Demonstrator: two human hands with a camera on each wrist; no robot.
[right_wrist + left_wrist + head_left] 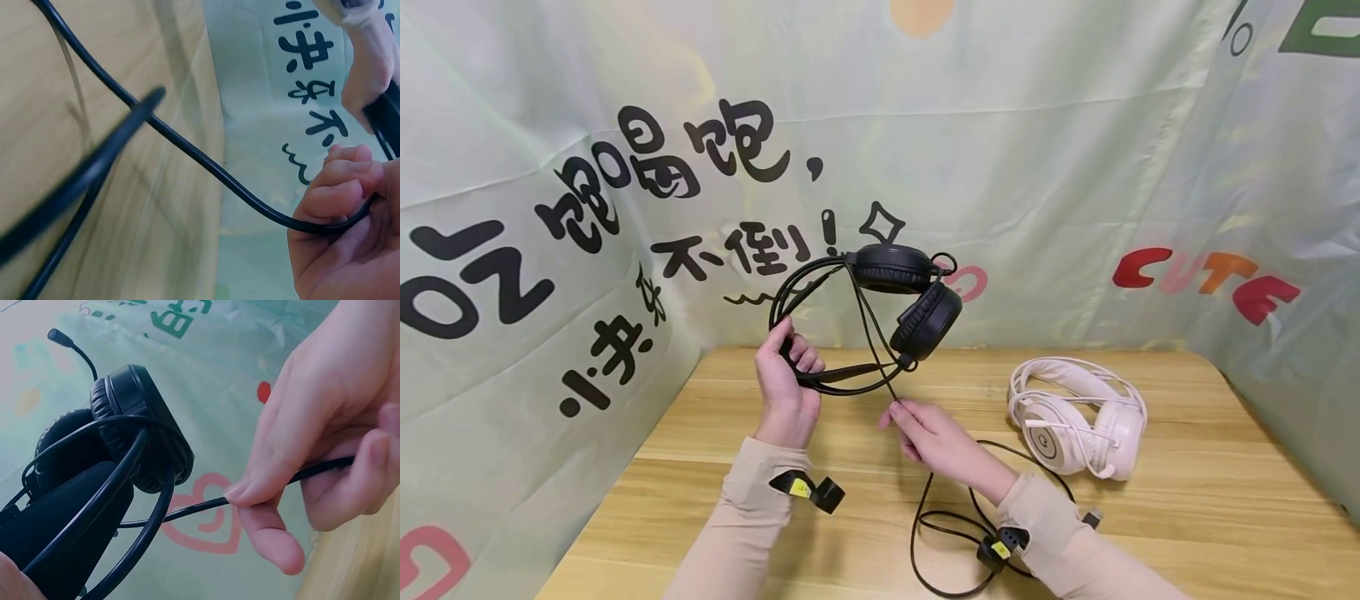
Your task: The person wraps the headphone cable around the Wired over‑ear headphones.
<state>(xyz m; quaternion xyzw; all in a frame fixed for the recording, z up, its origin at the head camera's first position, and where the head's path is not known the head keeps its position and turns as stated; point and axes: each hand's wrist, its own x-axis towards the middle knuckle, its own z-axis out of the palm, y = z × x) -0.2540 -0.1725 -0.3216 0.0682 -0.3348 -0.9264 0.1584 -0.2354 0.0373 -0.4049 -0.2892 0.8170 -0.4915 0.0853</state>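
My left hand (pixel 787 375) grips the headband of a black headset (pixel 927 321), holding it up above the table with its two ear cups to the right. In the left wrist view a thin microphone boom (pixel 61 337) sticks up from the ear cups. Below and right of the cups, my right hand (pixel 936 437) pinches the headset's black cable (pixel 199 509). The cable runs across the headset as well, and in the right wrist view it passes through the curled fingers of the right hand (pixel 344 219). Its slack lies in loose loops on the table under the right forearm.
On the right of the wooden table (pixel 677 500) lies a white headset (pixel 1075 417) with its cord wrapped about it. The black cable's plug (pixel 1092 518) rests near the right sleeve. A printed cloth (pixel 1037 167) hangs behind and along the sides.
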